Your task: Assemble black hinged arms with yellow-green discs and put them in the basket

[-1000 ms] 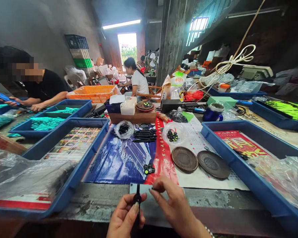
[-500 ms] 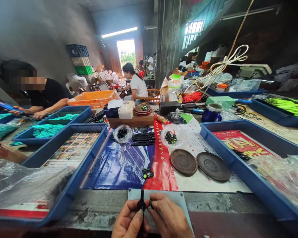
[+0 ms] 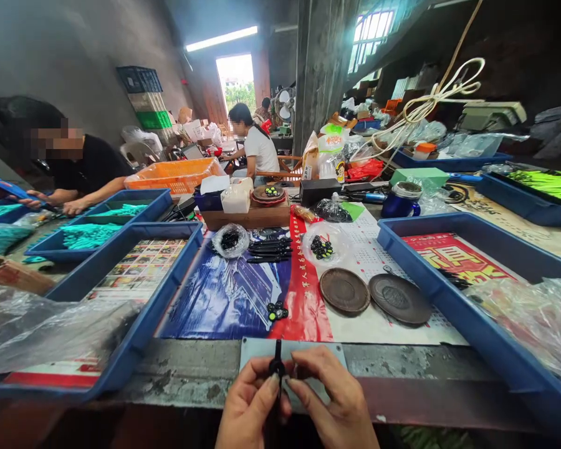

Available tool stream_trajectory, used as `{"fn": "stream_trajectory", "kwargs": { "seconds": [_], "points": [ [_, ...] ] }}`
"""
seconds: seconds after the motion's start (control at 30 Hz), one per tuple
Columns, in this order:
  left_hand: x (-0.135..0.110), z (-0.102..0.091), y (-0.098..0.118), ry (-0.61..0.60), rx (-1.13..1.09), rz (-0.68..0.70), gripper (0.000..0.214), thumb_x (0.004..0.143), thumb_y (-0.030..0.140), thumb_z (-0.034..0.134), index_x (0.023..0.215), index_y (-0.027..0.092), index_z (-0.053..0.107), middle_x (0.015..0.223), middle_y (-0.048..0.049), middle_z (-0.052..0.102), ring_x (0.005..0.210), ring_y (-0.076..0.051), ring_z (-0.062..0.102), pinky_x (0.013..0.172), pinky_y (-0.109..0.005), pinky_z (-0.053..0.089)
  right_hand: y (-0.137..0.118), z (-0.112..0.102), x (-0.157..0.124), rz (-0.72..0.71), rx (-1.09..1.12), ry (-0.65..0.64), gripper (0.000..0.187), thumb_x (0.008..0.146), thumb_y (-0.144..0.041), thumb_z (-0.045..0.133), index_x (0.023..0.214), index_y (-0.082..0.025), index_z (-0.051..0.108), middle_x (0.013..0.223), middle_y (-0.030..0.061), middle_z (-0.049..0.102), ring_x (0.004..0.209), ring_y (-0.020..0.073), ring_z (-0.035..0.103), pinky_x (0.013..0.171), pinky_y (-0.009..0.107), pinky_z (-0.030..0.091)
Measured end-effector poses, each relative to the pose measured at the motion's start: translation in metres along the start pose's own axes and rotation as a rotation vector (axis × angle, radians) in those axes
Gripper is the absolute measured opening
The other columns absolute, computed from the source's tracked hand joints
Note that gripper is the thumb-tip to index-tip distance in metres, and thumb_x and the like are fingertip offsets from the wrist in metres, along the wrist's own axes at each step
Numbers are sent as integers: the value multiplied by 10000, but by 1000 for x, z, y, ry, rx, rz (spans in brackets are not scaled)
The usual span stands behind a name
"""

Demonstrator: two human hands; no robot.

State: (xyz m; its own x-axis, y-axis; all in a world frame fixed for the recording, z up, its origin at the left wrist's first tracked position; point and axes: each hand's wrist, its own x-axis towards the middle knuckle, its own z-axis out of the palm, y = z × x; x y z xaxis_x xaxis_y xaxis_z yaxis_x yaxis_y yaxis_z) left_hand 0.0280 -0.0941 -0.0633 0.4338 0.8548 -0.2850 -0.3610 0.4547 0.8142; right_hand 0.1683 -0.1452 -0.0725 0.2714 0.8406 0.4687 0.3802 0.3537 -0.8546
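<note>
My left hand (image 3: 250, 402) is closed around a slim black stick-shaped part (image 3: 278, 350) with a round middle, which stands upright between thumb and fingers. My right hand (image 3: 334, 396) is beside it, thumb and index finger bent close to the round middle; whatever they pinch is too small or hidden to name. Both hands are over a pale grey plate (image 3: 257, 346) at the table edge. Just beyond lies a cluster of black round pieces (image 3: 279, 312), one with a yellow-green face. Farther back are a row of black sticks (image 3: 268, 251) and a clear bag of black pieces (image 3: 231, 242).
Blue trays stand to the left (image 3: 135, 318) and right (image 3: 453, 312). Two brown round dishes, one nearer (image 3: 345, 291) and one farther right (image 3: 399, 300), lie on the paper. A plastic dish (image 3: 341, 246) holds small black pieces. A co-worker (image 3: 98, 165) sits at the left.
My view has tilted down slightly, so the table sits a little higher. My right fingers have come closer to the black part; the small dark piece at their tips is no longer distinct.
</note>
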Motion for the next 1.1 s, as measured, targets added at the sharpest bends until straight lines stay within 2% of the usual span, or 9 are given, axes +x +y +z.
{"fn": "stream_trajectory", "kwargs": {
  "seconds": [0.07,0.2,0.4,0.53,0.7,0.87,1.0,1.1],
  "points": [
    [-3,4,1,22,19,7,317,721,393,853,928,174,756,879,-65,718,591,-100,561,577,-218,479,-6,-2,0,15,12,55,229,915,-159,659,1117,-268,656,935,3,685,818,141,667,732,215,552],
    [-10,9,1,57,30,0,252,789,354,797,966,186,736,899,-50,696,696,-130,564,645,-235,496,-13,2,-2,79,44,119,203,887,-188,715,1075,-250,673,892,-8,690,749,132,659,689,211,543],
    [-14,7,-4,62,36,23,283,782,342,796,1015,192,740,961,-62,686,822,-170,599,739,-257,520,-15,9,-5,102,7,100,138,896,-191,702,1032,-215,702,883,20,708,758,153,663,685,234,545],
    [-14,6,-9,57,71,66,279,792,337,788,1032,200,748,987,-65,687,798,-162,606,728,-248,530,-13,11,-4,74,-22,129,113,918,-226,685,1028,-205,702,872,32,717,763,164,673,686,246,554],
    [-17,1,-15,72,124,121,229,811,336,779,1024,254,759,1084,-60,681,1010,-209,641,836,-247,553,-15,13,-4,63,-27,139,116,927,-225,679,1039,-214,706,870,26,722,771,160,680,704,242,554],
    [-21,-2,-12,8,185,208,167,836,304,756,997,267,776,1150,-66,667,1069,-234,646,895,-265,551,-18,13,-6,53,23,141,94,922,-266,692,997,-212,705,828,23,704,735,160,668,676,238,543],
    [-26,6,-7,95,249,272,192,784,358,801,942,247,807,1104,-88,669,1053,-263,641,845,-265,559,-18,7,-4,-7,-77,78,202,971,-377,613,919,-194,682,726,31,647,657,165,617,612,255,495],
    [-27,14,-7,128,330,351,192,777,384,807,918,255,820,1026,-89,679,986,-250,649,817,-258,552,-14,6,-3,-58,-144,21,402,1053,-404,412,765,-189,593,632,16,555,568,137,539,536,250,400]
  ]
}}
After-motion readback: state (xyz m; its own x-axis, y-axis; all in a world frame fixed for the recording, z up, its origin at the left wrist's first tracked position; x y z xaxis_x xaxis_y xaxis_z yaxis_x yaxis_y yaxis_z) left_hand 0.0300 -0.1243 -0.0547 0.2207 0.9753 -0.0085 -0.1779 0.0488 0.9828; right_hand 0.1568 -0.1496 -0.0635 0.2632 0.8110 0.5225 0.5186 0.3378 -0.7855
